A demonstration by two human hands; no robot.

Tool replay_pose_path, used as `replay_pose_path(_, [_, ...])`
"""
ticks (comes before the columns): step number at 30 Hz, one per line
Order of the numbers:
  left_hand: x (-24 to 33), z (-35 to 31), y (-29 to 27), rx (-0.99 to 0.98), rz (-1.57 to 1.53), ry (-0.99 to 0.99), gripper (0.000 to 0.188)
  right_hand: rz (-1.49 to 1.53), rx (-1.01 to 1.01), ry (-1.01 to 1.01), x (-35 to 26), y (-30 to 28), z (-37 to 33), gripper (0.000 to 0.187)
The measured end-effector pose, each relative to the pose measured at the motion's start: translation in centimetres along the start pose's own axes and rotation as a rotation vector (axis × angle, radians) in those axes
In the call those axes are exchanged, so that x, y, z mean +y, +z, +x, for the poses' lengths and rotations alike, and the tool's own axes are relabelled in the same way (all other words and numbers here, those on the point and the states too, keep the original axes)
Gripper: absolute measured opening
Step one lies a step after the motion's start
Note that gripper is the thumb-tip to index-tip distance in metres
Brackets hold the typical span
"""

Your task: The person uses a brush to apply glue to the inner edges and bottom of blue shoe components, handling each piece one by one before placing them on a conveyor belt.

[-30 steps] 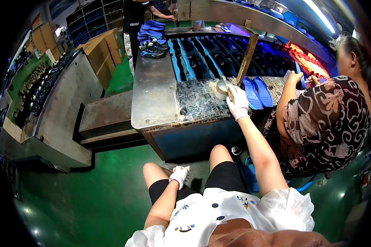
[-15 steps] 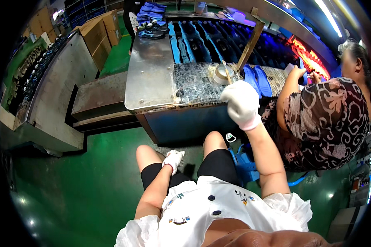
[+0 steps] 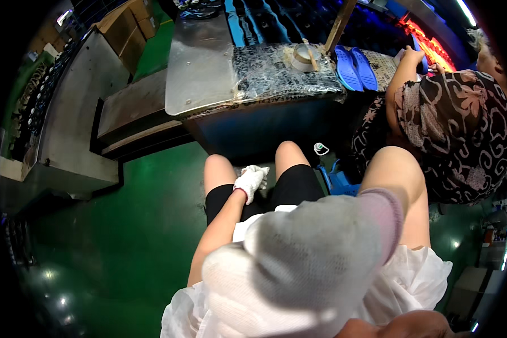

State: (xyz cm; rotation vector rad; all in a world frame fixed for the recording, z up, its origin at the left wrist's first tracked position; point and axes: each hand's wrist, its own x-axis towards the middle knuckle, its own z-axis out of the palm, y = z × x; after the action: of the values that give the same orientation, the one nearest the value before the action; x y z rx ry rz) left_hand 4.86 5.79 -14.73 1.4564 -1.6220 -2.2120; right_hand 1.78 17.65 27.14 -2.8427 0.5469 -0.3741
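Note:
My right hand point(image 3: 315, 256), in a white knit glove with a pinkish cuff, is raised close in front of my chest and fills the lower middle of the view. Its fingers are bent away and blurred, so what they do cannot be made out. My left hand point(image 3: 252, 183), also gloved in white, lies on my lap between the thighs, fingers loosely out, holding nothing visible. On the bench, a thin brush point(image 3: 311, 54) with a pale handle leans across a small round pot point(image 3: 302, 58). A pair of blue shoe pieces point(image 3: 356, 69) lies right of the pot.
The metal-topped bench point(image 3: 200, 73) has a plastic-covered worn corner. Blue strips point(image 3: 239, 25) and dark shoe parts lie behind it. At right sits a co-worker point(image 3: 445, 129) holding a blue shoe piece point(image 3: 420, 62) near a glowing red heater point(image 3: 428, 42). A blue stool point(image 3: 343, 183) stands below.
My right hand has moved back from beside the brush to close in front of my chest. The view has tilted down; my left hand stays on my lap.

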Motion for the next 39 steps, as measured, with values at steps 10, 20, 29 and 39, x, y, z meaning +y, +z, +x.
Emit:
replay_pose_path(10, [3.0,-3.3,0.7,0.02,0.032,-0.01,0.028,-0.077,-0.015,0.021,0.7,-1.3,-1.3,0.018])
replay_pose_path(20, [-0.6,-1.5,-1.4,0.115,0.479,0.547,0.018,-0.199,0.129,0.223,2.8,-1.4,-5.1,0.014])
replay_pose_path(29, [2.0,-2.4,-0.3,-0.002,0.041,0.007,0.031,0.407,1.464,0.352,6.7,6.1,-6.6,0.01])
replay_pose_path(39, [1.7,-0.7,0.9,-0.014,0.052,0.03,0.029,0.215,1.508,-0.35,-1.8,2.3,-4.6,0.007])
